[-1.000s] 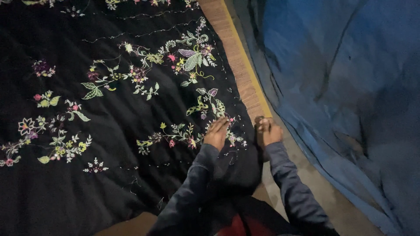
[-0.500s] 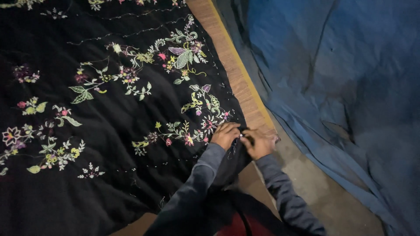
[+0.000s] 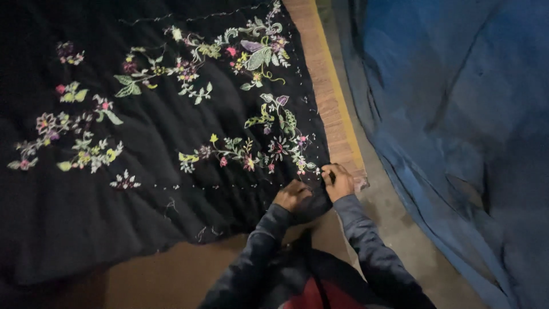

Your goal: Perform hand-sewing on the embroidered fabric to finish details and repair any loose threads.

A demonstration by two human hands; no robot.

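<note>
Left hand (image 3: 293,194) and right hand (image 3: 338,181) gripped the corner of a black floral-embroidered cloth (image 3: 148,189) beside a blue tarp (image 3: 457,103).

No packages, labels, signs or screens show in this view.

one black embroidered cloth (image 3: 143,189), one blue tarp (image 3: 457,114), one wooden board (image 3: 329,97), and two hands, left (image 3: 291,194) and right (image 3: 338,182).

Embroidery workshop, embroidered black cloth (image 3: 148,189), wooden frame (image 3: 329,97)
</note>
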